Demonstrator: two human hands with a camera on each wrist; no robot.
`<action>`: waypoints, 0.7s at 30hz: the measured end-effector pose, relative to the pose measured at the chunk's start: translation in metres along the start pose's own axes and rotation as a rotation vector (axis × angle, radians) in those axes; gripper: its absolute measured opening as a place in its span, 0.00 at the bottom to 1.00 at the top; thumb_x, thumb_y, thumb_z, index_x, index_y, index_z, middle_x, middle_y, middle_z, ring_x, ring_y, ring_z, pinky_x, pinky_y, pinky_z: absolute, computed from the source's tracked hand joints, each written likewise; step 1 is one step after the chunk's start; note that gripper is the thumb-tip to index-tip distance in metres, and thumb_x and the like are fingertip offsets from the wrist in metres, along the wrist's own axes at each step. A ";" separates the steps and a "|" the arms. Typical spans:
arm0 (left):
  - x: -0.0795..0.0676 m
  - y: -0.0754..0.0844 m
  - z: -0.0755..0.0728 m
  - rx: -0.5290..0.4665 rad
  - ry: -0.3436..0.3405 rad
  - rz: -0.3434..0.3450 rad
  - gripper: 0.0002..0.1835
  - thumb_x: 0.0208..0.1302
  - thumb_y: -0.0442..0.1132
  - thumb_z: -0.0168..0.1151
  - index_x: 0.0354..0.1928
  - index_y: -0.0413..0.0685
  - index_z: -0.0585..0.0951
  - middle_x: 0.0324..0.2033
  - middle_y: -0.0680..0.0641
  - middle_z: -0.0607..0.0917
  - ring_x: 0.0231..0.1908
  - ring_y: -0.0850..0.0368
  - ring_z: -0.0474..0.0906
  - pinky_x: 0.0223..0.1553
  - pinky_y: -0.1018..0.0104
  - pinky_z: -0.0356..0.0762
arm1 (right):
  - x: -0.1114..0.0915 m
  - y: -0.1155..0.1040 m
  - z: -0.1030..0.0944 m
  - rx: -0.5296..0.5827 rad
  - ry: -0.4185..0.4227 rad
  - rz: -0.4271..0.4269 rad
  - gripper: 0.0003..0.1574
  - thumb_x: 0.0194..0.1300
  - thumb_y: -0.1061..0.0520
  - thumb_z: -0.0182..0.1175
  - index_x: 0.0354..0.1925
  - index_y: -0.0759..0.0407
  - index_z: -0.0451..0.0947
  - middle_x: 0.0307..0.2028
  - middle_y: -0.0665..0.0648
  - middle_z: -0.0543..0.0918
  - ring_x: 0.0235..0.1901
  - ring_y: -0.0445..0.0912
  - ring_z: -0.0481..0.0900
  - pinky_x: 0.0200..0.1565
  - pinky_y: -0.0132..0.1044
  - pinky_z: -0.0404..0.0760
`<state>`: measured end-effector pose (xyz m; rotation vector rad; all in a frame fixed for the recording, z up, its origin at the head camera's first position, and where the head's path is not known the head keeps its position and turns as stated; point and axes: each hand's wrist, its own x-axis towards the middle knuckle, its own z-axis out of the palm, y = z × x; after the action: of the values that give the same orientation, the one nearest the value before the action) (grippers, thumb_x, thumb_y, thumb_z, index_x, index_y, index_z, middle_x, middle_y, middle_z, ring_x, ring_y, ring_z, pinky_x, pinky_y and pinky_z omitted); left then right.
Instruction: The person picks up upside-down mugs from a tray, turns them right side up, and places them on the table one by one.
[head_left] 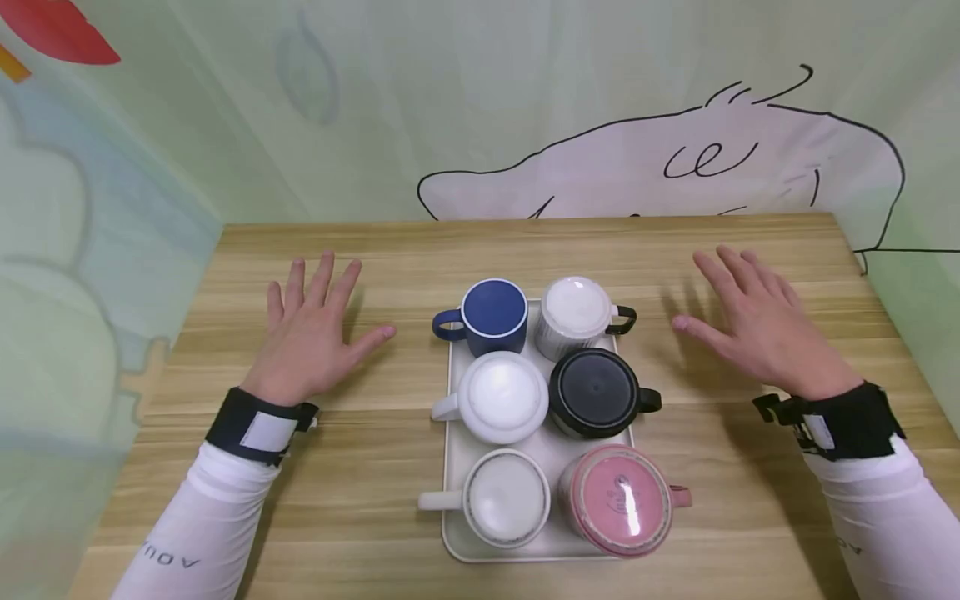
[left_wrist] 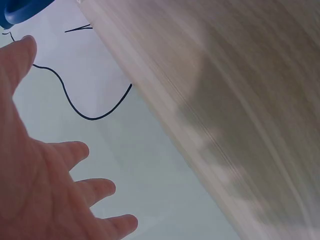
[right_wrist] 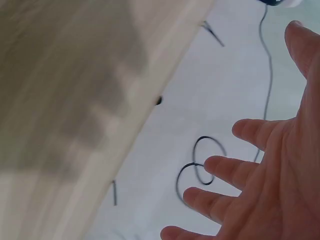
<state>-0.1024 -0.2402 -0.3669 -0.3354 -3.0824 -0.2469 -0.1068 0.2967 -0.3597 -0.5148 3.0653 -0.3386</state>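
While nothing is gripped, L hand (head_left: 303, 342) (ctr-left of frame) and R hand (head_left: 772, 333) (ctr-right) stand w/ fingers spread apart, clear of the tray (head_left: 456, 458). Tray, lower ctr, bears two cols, seemingly all inverted: blue mug (head_left: 495, 312) and black-handled mug (head_left: 576, 310) (top row), white mug (head_left: 502, 398) and black mug (head_left: 597, 390) (mid), cream mug (head_left: 506, 497) and pink mug (head_left: 621, 504) (btm). Step in hand, by est.: idle position, pre- or post-handling. Next move, if a lift, calls for bringing one hand inward & gripping a handle or body.
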 end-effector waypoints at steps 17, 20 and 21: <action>0.000 0.006 -0.006 0.012 0.010 0.013 0.55 0.60 0.79 0.46 0.80 0.51 0.51 0.78 0.37 0.43 0.74 0.32 0.28 0.66 0.30 0.24 | 0.014 -0.047 -0.018 0.051 0.010 -0.238 0.53 0.66 0.32 0.59 0.78 0.53 0.55 0.71 0.66 0.63 0.67 0.64 0.64 0.63 0.61 0.64; 0.000 0.006 -0.007 0.013 0.012 0.015 0.55 0.60 0.79 0.46 0.80 0.51 0.51 0.78 0.37 0.43 0.74 0.32 0.27 0.66 0.30 0.24 | 0.017 -0.052 -0.015 0.041 0.001 -0.263 0.49 0.67 0.35 0.61 0.76 0.55 0.59 0.68 0.64 0.67 0.64 0.61 0.69 0.60 0.58 0.70; 0.000 0.007 -0.007 0.013 0.012 0.015 0.55 0.60 0.79 0.46 0.80 0.51 0.51 0.78 0.38 0.42 0.74 0.33 0.27 0.66 0.30 0.24 | 0.018 -0.054 -0.014 0.038 -0.001 -0.270 0.48 0.67 0.37 0.61 0.75 0.56 0.60 0.67 0.63 0.69 0.63 0.60 0.71 0.59 0.57 0.72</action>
<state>-0.1009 -0.2350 -0.3588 -0.3544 -3.0670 -0.2277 -0.1072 0.2445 -0.3337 -0.9291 2.9818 -0.3990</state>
